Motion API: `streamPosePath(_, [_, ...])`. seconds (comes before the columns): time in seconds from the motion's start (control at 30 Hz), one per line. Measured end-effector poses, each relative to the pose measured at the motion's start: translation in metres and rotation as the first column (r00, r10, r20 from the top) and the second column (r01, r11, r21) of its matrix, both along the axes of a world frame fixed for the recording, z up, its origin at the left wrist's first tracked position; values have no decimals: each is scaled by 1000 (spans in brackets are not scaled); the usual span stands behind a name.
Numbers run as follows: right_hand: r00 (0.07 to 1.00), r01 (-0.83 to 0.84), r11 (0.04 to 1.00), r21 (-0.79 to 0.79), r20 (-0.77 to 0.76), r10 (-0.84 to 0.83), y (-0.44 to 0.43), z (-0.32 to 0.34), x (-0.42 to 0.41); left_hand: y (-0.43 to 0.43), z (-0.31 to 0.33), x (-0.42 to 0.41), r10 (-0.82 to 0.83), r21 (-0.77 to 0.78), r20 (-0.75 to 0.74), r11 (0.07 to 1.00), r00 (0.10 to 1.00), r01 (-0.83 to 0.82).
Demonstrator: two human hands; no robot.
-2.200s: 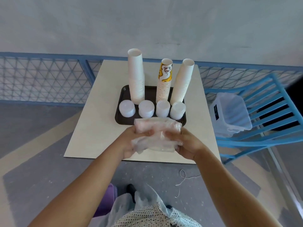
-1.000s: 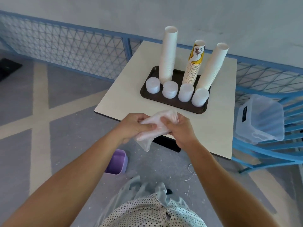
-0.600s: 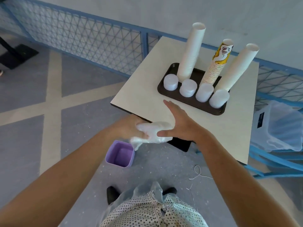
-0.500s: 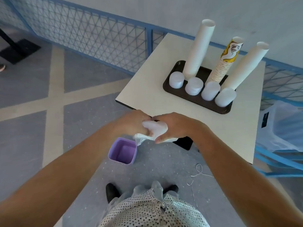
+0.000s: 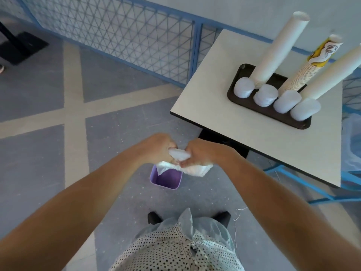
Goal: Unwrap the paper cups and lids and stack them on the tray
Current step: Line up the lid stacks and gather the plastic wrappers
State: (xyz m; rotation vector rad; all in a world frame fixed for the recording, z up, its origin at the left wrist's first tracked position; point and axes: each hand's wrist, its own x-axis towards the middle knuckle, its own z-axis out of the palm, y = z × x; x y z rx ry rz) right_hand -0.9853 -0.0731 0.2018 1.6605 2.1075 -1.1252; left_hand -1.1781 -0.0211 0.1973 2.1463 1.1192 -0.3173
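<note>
Nearest me are the spotted shirt and two dark shoe tips on the grey floor. Beyond them both forearms reach forward. The left hand and right hand are curled tight round the empty plastic wrapper, one at each end, knuckles almost touching. A loose flap hangs below the fingers.

Two seconds ago I had this wrapper spread wide over the front of the table, just beside the tray. Now it is crushed into a small wad. The view has swung left and down, so the hands hang over the floor, right above the purple bin. Half a second ago the right palm was flat against the wad, and now it grips again.

Farther off on the pale table is the dark tray. On it a row of four lid stacks stands in front of three tall cup stacks: a plain white stack, a printed stack and a leaning white stack. None shows any film. A blue mesh fence runs behind.

I judge the stacking done. Only dropping this wad into the bin remains.
</note>
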Motion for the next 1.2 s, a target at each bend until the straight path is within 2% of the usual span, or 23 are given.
streamPosePath(0.1, [999,32,999,-10,-26,-32,-4,-9,-12,11,-6,-33,45,-28,12,999,999,-44])
streamPosePath(0.27, [957,223,968,-118,-161,-240,-9,-29,-18,21,-16,-69,127,-142,133,984,983,-108])
streamPosePath(0.37, [953,232,964,-128,-167,-251,-8,-32,-19,22,-25,-81,224,-207,214,962,951,-180])
streamPosePath(0.5, [968,185,975,-122,-146,-202,-6,-36,-12,13,-41,-77,341,-247,196,924,920,-290])
streamPosePath(0.63, [936,261,960,-106,-216,-278,-7,-49,2,7,-50,-66,440,-283,195,881,876,-379])
streamPosePath(0.7, [834,420,897,-135,-333,-441,-11,-56,12,7,-54,-63,509,-300,205,846,836,-441])
streamPosePath(0.8, [538,621,724,-300,-508,-672,-21,-71,24,1,-61,-54,561,-320,198,812,804,-488])
streamPosePath(0.83, [485,658,689,-303,-530,-696,-25,-79,28,-2,-64,-50,573,-328,203,804,794,-496])
streamPosePath(0.9, [459,720,643,-259,-518,-722,-31,-93,33,-11,-72,-41,610,-357,212,776,764,-520])
streamPosePath(0.97, [443,771,593,-231,-473,-761,-34,-106,37,-19,-82,-30,710,-458,199,677,675,-577])
streamPosePath(1.07, [461,805,560,-195,-388,-798,-37,-126,38,-38,-92,-17,896,-695,135,389,422,-604])
streamPosePath(1.1, [470,811,556,-184,-363,-805,-37,-131,38,-44,-94,-15,918,-726,135,347,372,-594])
streamPosePath(1.13, [471,815,550,-182,-343,-813,-36,-138,37,-49,-96,-15,924,-739,157,343,348,-580])
streamPosePath(1.2, [466,822,536,-194,-314,-827,-34,-148,36,-56,-100,-15,898,-695,219,418,382,-585])
